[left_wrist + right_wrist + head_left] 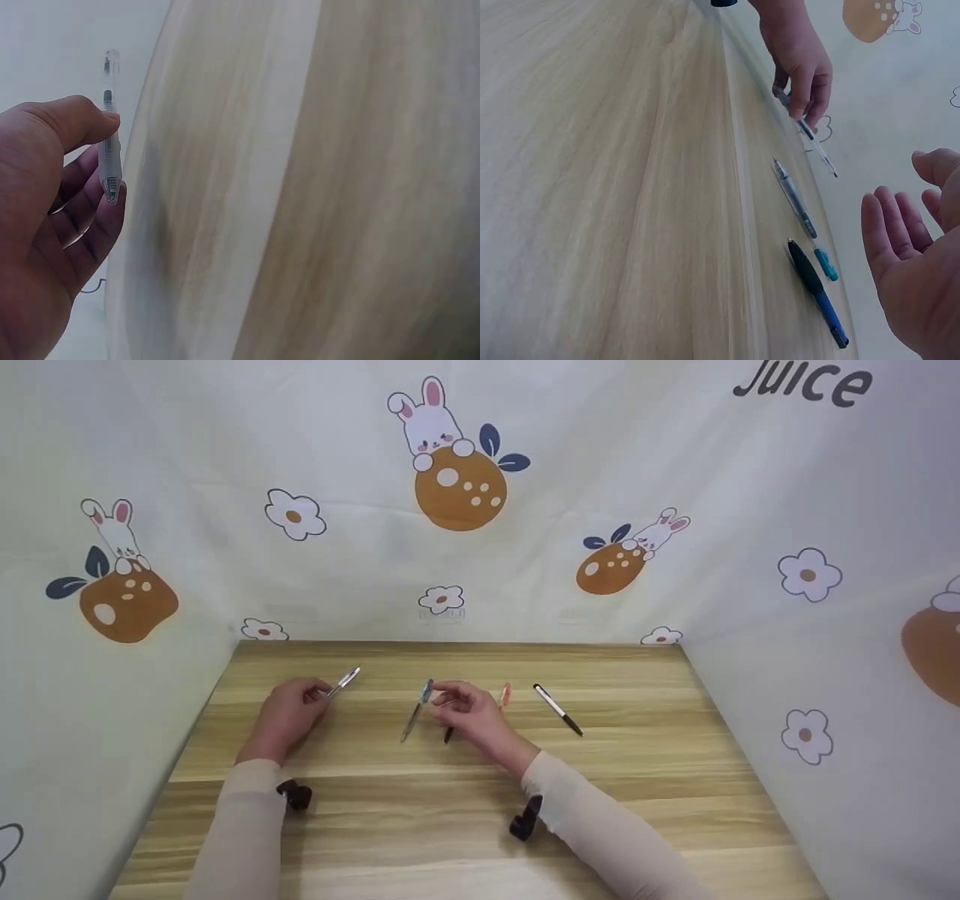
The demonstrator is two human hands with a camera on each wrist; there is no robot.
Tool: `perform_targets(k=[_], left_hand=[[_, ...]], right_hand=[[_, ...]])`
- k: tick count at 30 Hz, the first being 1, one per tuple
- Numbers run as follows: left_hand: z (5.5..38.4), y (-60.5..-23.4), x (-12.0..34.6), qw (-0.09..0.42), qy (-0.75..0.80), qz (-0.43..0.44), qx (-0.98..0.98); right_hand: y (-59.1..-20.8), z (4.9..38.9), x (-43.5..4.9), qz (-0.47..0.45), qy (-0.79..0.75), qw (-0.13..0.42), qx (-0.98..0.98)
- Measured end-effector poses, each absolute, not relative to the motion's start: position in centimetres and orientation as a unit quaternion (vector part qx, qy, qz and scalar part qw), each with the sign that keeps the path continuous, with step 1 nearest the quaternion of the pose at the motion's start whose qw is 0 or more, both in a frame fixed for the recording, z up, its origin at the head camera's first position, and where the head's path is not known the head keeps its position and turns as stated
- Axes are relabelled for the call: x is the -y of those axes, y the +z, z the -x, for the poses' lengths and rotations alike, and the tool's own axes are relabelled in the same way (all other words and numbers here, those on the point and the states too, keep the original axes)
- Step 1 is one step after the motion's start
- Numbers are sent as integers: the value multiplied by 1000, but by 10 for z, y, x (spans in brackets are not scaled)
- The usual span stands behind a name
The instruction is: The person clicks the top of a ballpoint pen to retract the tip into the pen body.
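- Clear plastic forms the barrel of the held pen, which the left hand pinches between thumb and fingers toward the left of the wooden table; slim and smooth, it could swivel or slip if that pinch eases.
- The right hand holds nothing; its fingers are loosely extended, the thumb parted from them, near the upper end of the teal-ended pen. A hasty sideways grab could send that round barrel rolling.
- Beneath the right hand lies a dark blue pen, partly hidden in the head view; a low palm could knock it unseen.
- An orange-ended pen lies just beyond the right hand, partly covered, and a white-and-black pen farther right; an outward swing of the hand might nudge either.
- The tabletop looks flat and smooth, so a bumped pen might travel.
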State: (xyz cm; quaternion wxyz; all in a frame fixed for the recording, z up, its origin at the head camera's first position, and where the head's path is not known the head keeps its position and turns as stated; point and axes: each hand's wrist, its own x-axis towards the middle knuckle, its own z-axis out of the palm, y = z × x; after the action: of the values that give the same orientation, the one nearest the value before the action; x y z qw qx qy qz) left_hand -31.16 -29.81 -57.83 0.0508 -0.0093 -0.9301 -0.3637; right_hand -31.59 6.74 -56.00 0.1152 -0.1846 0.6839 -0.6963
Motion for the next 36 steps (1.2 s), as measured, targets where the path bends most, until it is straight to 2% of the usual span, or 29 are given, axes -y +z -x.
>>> perform_targets(k=[8,14,36], left_hand=[[318,-573,305,29,-364,1,931],[322,-573,313,44,-353,11,935],[328,-578,338,44,-348,17,936]], right_hand=[[-561,312,-79,221,-641,93,-729],[-561,308,-82,238,-630,89,-733],[-567,302,-89,237,-638,105,-725]])
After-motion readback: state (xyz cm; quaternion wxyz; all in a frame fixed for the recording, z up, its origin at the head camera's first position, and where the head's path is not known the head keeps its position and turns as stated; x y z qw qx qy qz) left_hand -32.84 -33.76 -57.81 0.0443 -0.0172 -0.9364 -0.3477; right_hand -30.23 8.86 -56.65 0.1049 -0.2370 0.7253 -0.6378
